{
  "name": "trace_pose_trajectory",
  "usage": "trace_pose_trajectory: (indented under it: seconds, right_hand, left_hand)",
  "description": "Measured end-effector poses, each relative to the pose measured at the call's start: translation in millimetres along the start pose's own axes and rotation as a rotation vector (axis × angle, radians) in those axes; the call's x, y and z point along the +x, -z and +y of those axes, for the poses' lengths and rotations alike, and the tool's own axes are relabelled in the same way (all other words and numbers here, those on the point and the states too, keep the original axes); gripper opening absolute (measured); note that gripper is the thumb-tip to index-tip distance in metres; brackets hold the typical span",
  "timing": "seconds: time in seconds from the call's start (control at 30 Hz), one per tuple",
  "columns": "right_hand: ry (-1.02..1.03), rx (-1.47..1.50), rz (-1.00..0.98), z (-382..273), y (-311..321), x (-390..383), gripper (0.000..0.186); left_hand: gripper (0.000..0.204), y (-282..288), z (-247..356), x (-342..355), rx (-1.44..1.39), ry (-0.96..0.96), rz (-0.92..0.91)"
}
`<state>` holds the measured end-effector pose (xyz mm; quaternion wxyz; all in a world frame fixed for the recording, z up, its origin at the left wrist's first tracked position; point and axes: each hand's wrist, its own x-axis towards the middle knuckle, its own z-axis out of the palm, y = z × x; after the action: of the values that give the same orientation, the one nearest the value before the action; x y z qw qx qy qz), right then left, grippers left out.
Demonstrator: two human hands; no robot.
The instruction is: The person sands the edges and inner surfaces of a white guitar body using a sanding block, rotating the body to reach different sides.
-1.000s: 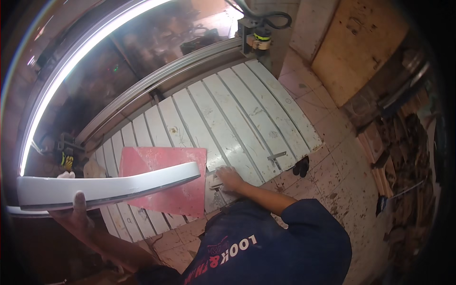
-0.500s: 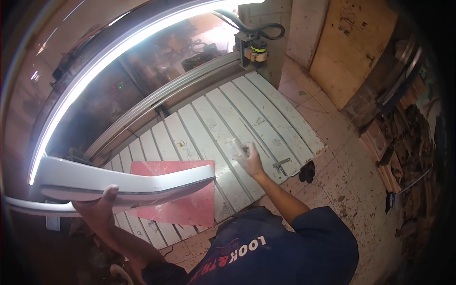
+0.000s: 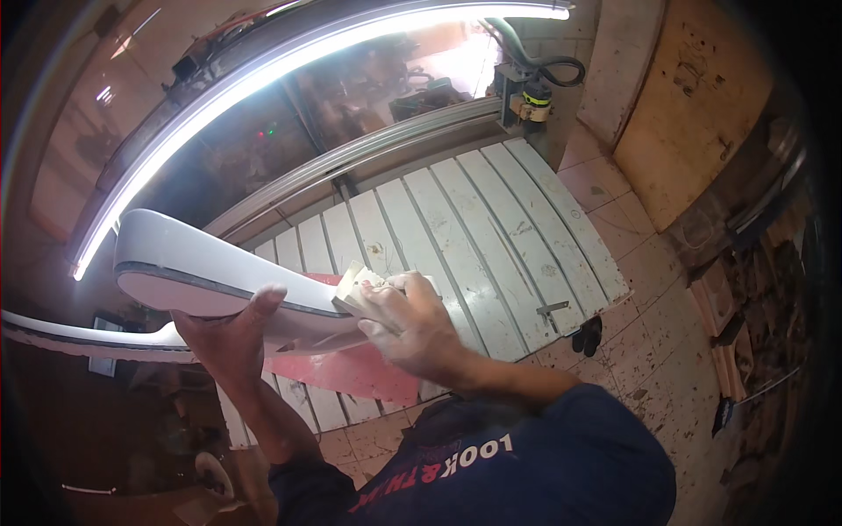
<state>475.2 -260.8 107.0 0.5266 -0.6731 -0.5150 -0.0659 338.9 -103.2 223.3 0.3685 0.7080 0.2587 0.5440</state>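
My left hand (image 3: 230, 337) grips a long, curved white piece (image 3: 210, 254) from below, its thumb against the near side. The piece has a broad rounded end at the left, a dark line along its edge and a narrower end to the right. My right hand (image 3: 412, 324) is closed around a small pale block (image 3: 353, 286), with its edge against the narrower end of the white piece. Whether the block is wrapped in paper I cannot tell. Beneath lies a red-pink sheet (image 3: 360, 375), partly hidden by the piece and my hands.
The sheet rests on a grooved white machine bed (image 3: 465, 210). A metal rail (image 3: 351, 162) with a machine head (image 3: 529, 101) runs behind it, under a bright light tube (image 3: 289, 66). A small metal clamp (image 3: 553, 309) lies near the right edge. Wood offcuts (image 3: 754, 263) are piled at the right.
My right hand has moved left with the pale block, from over the bed onto the white piece. My left hand has raised and tilted the piece's broad end. The whole view has shifted.
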Motion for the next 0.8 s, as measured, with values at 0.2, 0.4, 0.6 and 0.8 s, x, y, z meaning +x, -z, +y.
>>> trace_pose_trajectory:
  seconds: [0.2, 0.4, 0.6, 0.8]
  right_hand:
    - [-0.491, 0.120, 0.032, 64, 3, -9, 0.039]
    - [-0.258, -0.002, 0.036, 69, -3, -27, 0.042]
    - [-0.935, 0.357, -0.224, 187, 64, -156, 0.058]
    - [-1.320, 0.555, -0.591, 226, 115, -298, 0.056]
  left_hand:
    - [0.091, 16, -6, 12, 0.074, -0.120, 0.040]
    - [0.089, 43, -19, 5, 0.098, -0.079, 0.012]
    - [0.086, 36, -16, 1, 0.159, -0.076, 0.143]
    - [0.083, 55, -28, 4, 0.200, -0.125, 0.193]
